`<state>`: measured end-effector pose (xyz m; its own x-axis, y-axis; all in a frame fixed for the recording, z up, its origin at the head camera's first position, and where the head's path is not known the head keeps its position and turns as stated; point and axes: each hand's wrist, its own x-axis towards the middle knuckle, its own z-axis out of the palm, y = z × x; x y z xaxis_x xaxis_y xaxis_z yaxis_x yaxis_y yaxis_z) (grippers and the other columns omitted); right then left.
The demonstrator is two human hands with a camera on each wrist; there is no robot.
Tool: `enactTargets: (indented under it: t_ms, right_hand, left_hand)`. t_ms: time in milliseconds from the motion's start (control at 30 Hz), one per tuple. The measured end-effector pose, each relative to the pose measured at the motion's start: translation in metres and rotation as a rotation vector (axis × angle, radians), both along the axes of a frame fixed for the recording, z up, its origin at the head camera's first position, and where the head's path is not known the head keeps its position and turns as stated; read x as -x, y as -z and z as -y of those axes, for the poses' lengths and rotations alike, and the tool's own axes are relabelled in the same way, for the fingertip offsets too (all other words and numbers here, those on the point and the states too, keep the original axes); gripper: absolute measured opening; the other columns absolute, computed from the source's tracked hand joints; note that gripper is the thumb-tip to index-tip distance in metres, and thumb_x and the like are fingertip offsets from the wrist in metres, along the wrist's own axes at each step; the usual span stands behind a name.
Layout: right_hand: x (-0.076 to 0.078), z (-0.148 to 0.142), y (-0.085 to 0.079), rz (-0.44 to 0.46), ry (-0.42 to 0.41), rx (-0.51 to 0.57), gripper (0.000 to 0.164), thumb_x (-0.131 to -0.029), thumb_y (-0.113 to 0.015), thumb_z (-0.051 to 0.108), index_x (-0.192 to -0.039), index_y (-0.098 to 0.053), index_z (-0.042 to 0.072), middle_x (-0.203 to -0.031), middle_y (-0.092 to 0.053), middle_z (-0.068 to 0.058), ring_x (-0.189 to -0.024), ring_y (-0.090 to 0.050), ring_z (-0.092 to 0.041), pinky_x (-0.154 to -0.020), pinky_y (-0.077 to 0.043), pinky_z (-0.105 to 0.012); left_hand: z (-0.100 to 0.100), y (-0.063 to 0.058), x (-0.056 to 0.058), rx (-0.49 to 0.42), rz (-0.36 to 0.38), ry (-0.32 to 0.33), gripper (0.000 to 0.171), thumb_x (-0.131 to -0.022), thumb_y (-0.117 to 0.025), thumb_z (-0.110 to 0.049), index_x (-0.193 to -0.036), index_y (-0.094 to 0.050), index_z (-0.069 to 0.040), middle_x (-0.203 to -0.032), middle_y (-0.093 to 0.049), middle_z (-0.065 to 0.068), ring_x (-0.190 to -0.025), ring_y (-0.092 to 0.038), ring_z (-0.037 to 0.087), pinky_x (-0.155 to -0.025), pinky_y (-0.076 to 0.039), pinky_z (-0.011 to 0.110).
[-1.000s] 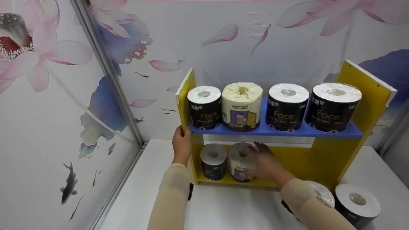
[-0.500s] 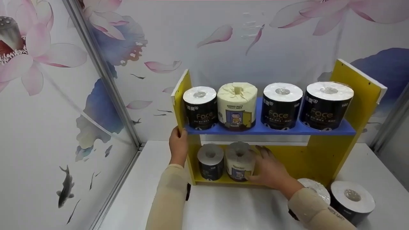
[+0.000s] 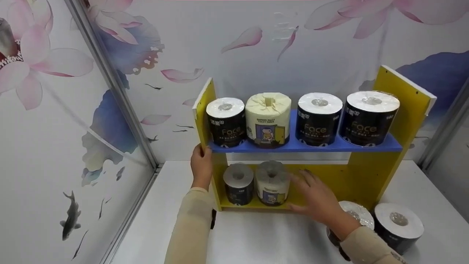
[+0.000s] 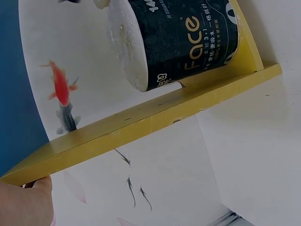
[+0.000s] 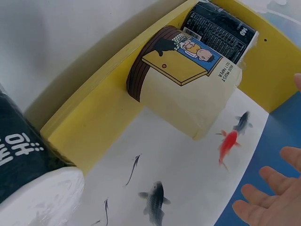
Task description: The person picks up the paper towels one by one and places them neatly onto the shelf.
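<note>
My left hand (image 3: 201, 167) holds the left side panel of a yellow and blue shelf (image 3: 318, 147), just below the blue board; in the left wrist view the thumb (image 4: 43, 190) lies against the panel's edge. To the right of a cream toilet roll (image 3: 272, 185) on the lower level, my right hand (image 3: 318, 198) is spread and apart from it. The fingers (image 5: 268, 200) show straight in the right wrist view, holding nothing. A black-wrapped toilet roll (image 3: 239, 185) stands left of the cream one, near the side panel.
Several rolls line the upper board, among them a cream roll (image 3: 268, 121) and a black-wrapped roll (image 3: 370, 121) at the right. On the white table (image 3: 249, 238), two more black-wrapped rolls stand front right, one at the far right (image 3: 399, 227) and one partly behind my right forearm.
My right hand has let go of the lower cream roll and drawn back to the right, its fingers spreading. The left hand keeps its hold. The head view has shifted slightly.
</note>
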<state>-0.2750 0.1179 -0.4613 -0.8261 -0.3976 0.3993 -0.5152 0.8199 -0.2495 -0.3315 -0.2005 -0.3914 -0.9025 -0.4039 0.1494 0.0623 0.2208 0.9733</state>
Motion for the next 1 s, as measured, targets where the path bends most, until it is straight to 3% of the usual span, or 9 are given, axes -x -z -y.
enactTargets:
  t_ms: [200, 433, 667, 1000]
  right_hand:
    - [-0.010, -0.006, 0.000, -0.081, -0.009, -0.029, 0.085, -0.072, -0.080, 0.047, -0.143, -0.047, 0.013, -0.144, -0.043, -0.017, -0.129, -0.042, -0.042, -0.095, -0.042, -0.059]
    - [-0.019, -0.014, 0.003, -0.189, -0.014, 0.001, 0.082, -0.069, -0.084, 0.042, -0.138, -0.053, 0.010, -0.139, -0.049, -0.017, -0.123, -0.048, -0.040, -0.088, -0.047, -0.056]
    - [-0.028, -0.026, 0.007, -0.195, 0.007, 0.023, 0.084, -0.067, -0.085, 0.041, -0.139, -0.052, 0.011, -0.140, -0.048, -0.016, -0.123, -0.048, -0.042, -0.092, -0.044, -0.058]
    - [-0.035, -0.042, 0.013, -0.212, 0.060, 0.021, 0.087, -0.065, -0.086, 0.039, -0.138, -0.051, 0.009, -0.136, -0.050, -0.018, -0.120, -0.049, -0.041, -0.087, -0.047, -0.058]
  left_hand:
    - [0.000, 0.001, 0.001, -0.008, 0.016, 0.002, 0.048, -0.100, -0.044, -0.028, -0.143, -0.042, -0.006, -0.135, -0.053, 0.013, -0.116, -0.050, 0.028, -0.103, -0.038, 0.046]
    - [0.001, 0.001, 0.000, 0.025, -0.028, -0.003, 0.046, -0.100, -0.045, -0.023, -0.140, -0.045, -0.002, -0.134, -0.054, 0.017, -0.117, -0.051, 0.030, -0.101, -0.039, 0.045]
    - [0.000, 0.001, -0.001, 0.031, -0.029, -0.002, 0.045, -0.099, -0.045, -0.024, -0.139, -0.046, -0.003, -0.131, -0.055, 0.016, -0.112, -0.052, 0.029, -0.099, -0.039, 0.044]
    - [0.001, 0.002, 0.001, 0.027, -0.015, -0.009, 0.046, -0.099, -0.044, -0.024, -0.140, -0.046, -0.004, -0.132, -0.055, 0.016, -0.112, -0.051, 0.029, -0.100, -0.039, 0.045]
